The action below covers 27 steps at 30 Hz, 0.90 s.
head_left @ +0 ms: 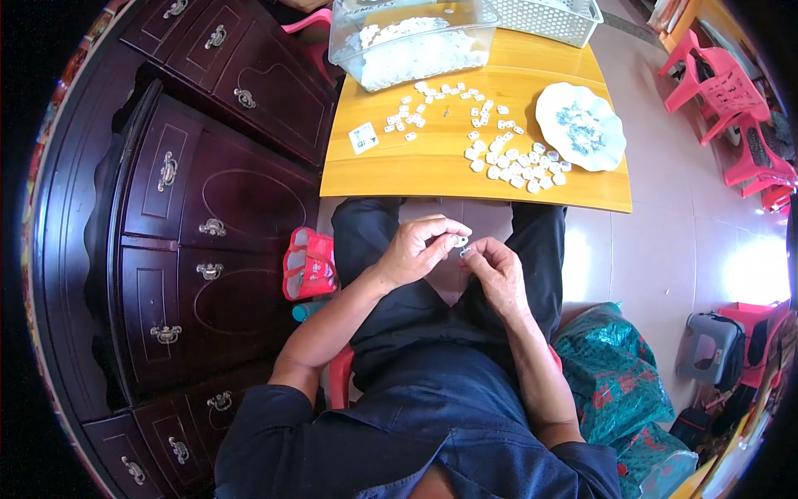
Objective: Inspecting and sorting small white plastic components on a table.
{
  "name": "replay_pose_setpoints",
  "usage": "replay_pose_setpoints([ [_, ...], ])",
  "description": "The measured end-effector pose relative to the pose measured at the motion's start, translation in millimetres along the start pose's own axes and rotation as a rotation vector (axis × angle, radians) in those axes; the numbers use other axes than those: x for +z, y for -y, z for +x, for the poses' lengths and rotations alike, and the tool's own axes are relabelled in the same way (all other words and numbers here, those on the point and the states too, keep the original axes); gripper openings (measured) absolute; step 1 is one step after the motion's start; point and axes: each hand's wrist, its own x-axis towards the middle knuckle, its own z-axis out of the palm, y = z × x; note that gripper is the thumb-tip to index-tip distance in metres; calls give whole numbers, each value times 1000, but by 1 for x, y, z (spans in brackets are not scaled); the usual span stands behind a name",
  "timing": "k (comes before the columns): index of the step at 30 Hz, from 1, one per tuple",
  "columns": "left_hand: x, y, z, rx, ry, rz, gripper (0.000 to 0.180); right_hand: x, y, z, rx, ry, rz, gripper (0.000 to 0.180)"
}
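Above my lap, just in front of the table edge, both hands are close together. My left hand (pixel 421 249) pinches a small white plastic piece (pixel 461 240) between thumb and forefinger. It looks like the rounded white pieces with dark holes (pixel 517 170) scattered on the table. In the fingertips of my right hand (pixel 497 274) is a tiny shiny metal piece (pixel 465 252), right below the white piece. Whether the two parts touch is too small to tell. On the right of the table, a white scalloped plate (pixel 613 137) holds a heap of small silvery metal pieces (pixel 579 127).
A clear plastic bin (pixel 409 68) full of white pieces stands at the table's far side, beside a white basket (pixel 553 21). A small printed card (pixel 363 138) lies at left. Dark wooden cabinets (pixel 249 200) line my left. A green bag (pixel 615 366) sits at my right.
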Motion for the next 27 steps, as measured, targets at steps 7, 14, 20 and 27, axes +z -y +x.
replay_pose_setpoints([
  [7, 4, -2, 0, 16, -39, 1, 14, 0, 2, 0, 4, 6, 5, 16],
  [14, 4, -1, 0, -8, -32, 3, 14, 1, 3, -1, 26, 18, 53, 16],
  [20, 7, -4, 0, 25, 4, 35, 14, -2, 2, 1, 30, 39, 90, 14],
  [27, 7, -2, 2, 70, -18, 29, 13, -2, 4, 1, 48, 53, 122, 15],
])
